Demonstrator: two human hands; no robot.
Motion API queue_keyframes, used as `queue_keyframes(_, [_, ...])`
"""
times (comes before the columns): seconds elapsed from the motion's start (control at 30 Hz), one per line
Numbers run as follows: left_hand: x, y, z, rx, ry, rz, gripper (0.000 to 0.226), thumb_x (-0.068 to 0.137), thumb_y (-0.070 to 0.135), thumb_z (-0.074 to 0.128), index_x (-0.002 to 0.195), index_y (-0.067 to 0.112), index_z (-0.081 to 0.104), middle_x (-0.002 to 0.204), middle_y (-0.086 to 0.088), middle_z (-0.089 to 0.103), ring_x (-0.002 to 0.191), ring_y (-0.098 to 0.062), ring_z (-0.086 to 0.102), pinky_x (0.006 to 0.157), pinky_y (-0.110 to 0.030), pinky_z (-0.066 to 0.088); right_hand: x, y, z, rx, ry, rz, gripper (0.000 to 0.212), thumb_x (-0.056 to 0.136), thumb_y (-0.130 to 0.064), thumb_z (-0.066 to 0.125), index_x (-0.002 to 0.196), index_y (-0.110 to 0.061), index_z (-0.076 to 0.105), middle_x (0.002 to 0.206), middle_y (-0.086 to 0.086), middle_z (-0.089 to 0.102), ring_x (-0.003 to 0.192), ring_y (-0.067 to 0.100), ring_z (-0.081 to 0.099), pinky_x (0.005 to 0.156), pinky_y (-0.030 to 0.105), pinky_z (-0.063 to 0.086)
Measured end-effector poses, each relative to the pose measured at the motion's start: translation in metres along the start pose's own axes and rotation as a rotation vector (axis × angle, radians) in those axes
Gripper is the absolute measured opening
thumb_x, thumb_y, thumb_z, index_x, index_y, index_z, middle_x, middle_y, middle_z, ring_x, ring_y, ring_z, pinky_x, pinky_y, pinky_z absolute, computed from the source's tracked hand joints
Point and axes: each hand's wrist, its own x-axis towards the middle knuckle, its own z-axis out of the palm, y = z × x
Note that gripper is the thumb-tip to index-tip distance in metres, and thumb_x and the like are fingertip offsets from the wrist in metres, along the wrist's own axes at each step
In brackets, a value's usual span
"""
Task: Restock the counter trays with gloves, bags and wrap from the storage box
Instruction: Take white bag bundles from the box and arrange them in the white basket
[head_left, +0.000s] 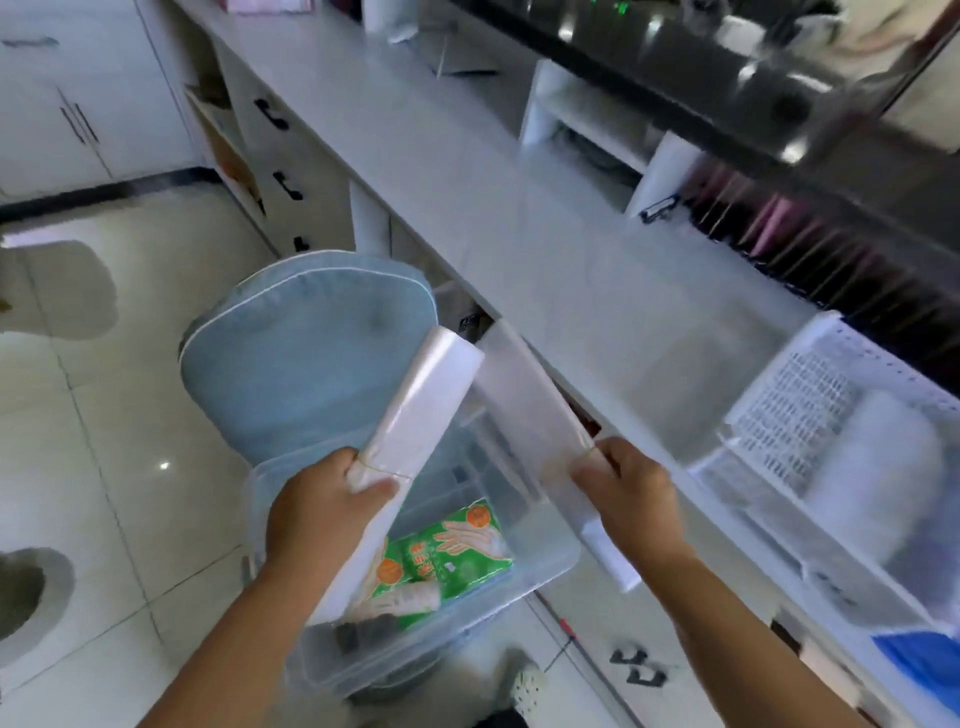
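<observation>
Item: two banded bundles of clear plastic bags, lifted over the storage box, which sits on a blue-cushioned chair beside the desk. Left hand: grip closed around the lower part of the left bundle, thumb across its front. Right hand: grip closed, pinching the right bundle near its rubber band, tail hanging loose below the fist. Remaining in the box: a green glove packet, partly under the left bundle. Destination, judged: the white perforated tray on the desk to the right, already holding a white roll; a blue item lies nearer the desk's front. Risks: the film looks slick and floppy, so a bundle may slide out of its band or from a one-handed pinch; the dangling tail may snag the box rim or the desk's front edge on the way across; a knock could shift the box on the soft cushion. Clearance: the desk's edge runs just beside the right bundle; open desk surface lies left of the tray; the tray has free room in its left half; motion blur obscures finer detail.
</observation>
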Motion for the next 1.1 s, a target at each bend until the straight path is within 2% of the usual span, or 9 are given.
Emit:
queue_keyframes(0.23, [-0.001,0.103,0.030,-0.130,0.021,0.148,0.042,0.067,0.038,0.073,0.051,0.017,0.041,0.043,0.001,0.041,0.046,-0.019,0.042,0.046,-0.029,0.032,-0.020,0.037,-0.109,0.152,0.216,0.073,0.016,0.079,-0.019,0.063,0.066,-0.023,0.055,0.058,-0.002,0.056,0.054,0.013,0.047,0.049,0.027,0.036])
queue_keyframes(0.47, [-0.010,0.223,0.095,-0.211,-0.129,0.266,0.036,0.058,0.046,0.068,0.058,0.013,0.054,0.051,-0.002,0.055,0.053,-0.022,0.052,0.051,-0.031,0.040,-0.017,0.095,-0.215,0.249,0.421,0.111,0.014,0.079,-0.023,0.063,0.069,-0.032,0.058,0.059,-0.005,0.061,0.053,0.009,0.054,0.044,0.023,0.039])
queue_keyframes(0.6, [-0.017,0.297,0.146,-0.178,-0.227,0.388,0.034,0.059,0.046,0.069,0.062,0.015,0.056,0.053,-0.001,0.057,0.050,-0.017,0.051,0.050,-0.028,0.038,-0.003,0.136,-0.274,0.273,0.517,0.095,0.014,0.078,-0.021,0.065,0.070,-0.029,0.059,0.059,-0.003,0.061,0.053,0.013,0.053,0.048,0.028,0.041])
queue_keyframes(0.7, [-0.018,0.348,0.191,-0.098,-0.287,0.484,0.036,0.064,0.039,0.073,0.056,0.017,0.046,0.052,0.000,0.051,0.049,-0.016,0.048,0.048,-0.029,0.033,0.009,0.166,-0.310,0.248,0.595,0.082,0.017,0.078,-0.016,0.066,0.067,-0.023,0.056,0.058,-0.001,0.058,0.054,0.013,0.050,0.049,0.029,0.039])
queue_keyframes(0.77, [-0.017,0.378,0.220,-0.036,-0.319,0.509,0.043,0.064,0.038,0.074,0.053,0.019,0.038,0.050,0.004,0.043,0.046,-0.014,0.042,0.045,-0.028,0.028,0.015,0.183,-0.328,0.233,0.628,0.089,0.019,0.078,-0.015,0.067,0.065,-0.024,0.055,0.058,-0.002,0.058,0.053,0.010,0.048,0.048,0.028,0.038])
queue_keyframes(0.87, [-0.012,0.415,0.258,0.020,-0.409,0.468,0.035,0.066,0.035,0.072,0.055,0.019,0.042,0.053,0.005,0.046,0.047,-0.013,0.045,0.044,-0.024,0.030,0.020,0.207,-0.347,0.240,0.624,0.114,0.017,0.078,-0.016,0.065,0.066,-0.023,0.055,0.058,-0.001,0.057,0.053,0.012,0.047,0.049,0.030,0.037])
queue_keyframes(0.93, [-0.008,0.431,0.279,0.050,-0.475,0.414,0.025,0.069,0.030,0.068,0.061,0.019,0.048,0.057,0.004,0.049,0.051,-0.016,0.050,0.045,-0.023,0.032,0.022,0.221,-0.356,0.248,0.619,0.127,0.016,0.079,-0.015,0.065,0.068,-0.022,0.056,0.061,0.000,0.059,0.056,0.017,0.049,0.051,0.032,0.039])
queue_keyframes(1.0, [-0.004,0.441,0.297,0.091,-0.538,0.373,0.016,0.072,0.025,0.063,0.074,0.013,0.051,0.069,-0.002,0.055,0.065,-0.023,0.056,0.053,-0.024,0.037,0.024,0.231,-0.362,0.237,0.629,0.134,0.016,0.079,-0.014,0.065,0.067,-0.021,0.057,0.061,0.000,0.059,0.057,0.018,0.049,0.051,0.032,0.039])
queue_keyframes(1.1, [-0.002,0.445,0.316,0.246,-0.571,0.378,0.024,0.082,0.023,0.056,0.101,0.008,0.053,0.107,-0.012,0.060,0.098,-0.031,0.059,0.074,-0.030,0.044,0.025,0.241,-0.370,0.228,0.646,0.150,0.018,0.079,-0.013,0.065,0.065,-0.020,0.056,0.060,0.001,0.057,0.056,0.017,0.048,0.050,0.030,0.038])
